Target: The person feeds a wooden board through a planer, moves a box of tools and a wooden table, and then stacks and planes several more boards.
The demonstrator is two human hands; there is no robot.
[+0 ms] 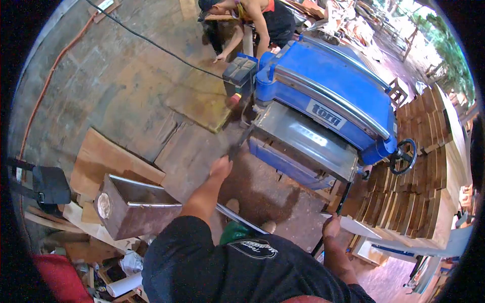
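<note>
My left hand (221,167) is closed around the end of a dark side bar (239,143) that runs up to the left corner of a blue thickness planer (333,86) marked "torq". On the other side, my right hand (331,225) is wrapped round a second dark bar (345,196), which slopes up to the right corner of the planer's metal bed (303,135). A thin silver bar (240,219) crosses low in front of my body, partly hidden by my shirt. How it joins the dark bars is hidden.
Stacked boards (411,187) stand right of the planer, close to its black handwheel (404,156). Another person (252,20) bends beside a dark motor box (240,71). A wooden box (139,207) lies at left. A black cable (151,43) crosses the floor.
</note>
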